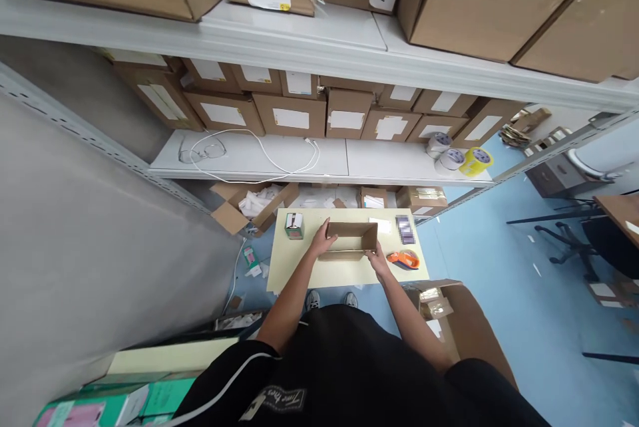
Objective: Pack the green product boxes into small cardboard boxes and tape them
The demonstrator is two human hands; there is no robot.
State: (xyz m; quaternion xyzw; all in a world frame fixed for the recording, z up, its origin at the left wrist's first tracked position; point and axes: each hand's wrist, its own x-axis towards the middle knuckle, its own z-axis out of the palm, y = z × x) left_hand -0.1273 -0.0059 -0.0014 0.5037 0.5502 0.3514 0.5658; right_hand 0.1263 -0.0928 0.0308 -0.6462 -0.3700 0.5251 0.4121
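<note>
An open-topped cardboard box (352,255) stands on the pale yellow table (294,267), and its inside looks bare. My left hand (322,241) grips the box's left end, thumb over the edge. At the near right corner, my right hand (377,261) has its fingers closed on the box wall. Right of that hand lies an orange tape dispenser (404,259). Behind it are several small dark purple packets (405,230) and a white paper slip (381,225). A small green-and-white box (294,226) sits at the table's left.
Metal shelves (319,171) with several labelled cartons (291,117) rise behind the table. Tape rolls (452,159), glasses (202,151) and a white cable (264,147) lie on the middle shelf. A large open carton (474,324) stands at my right, an open box (234,214) at the left.
</note>
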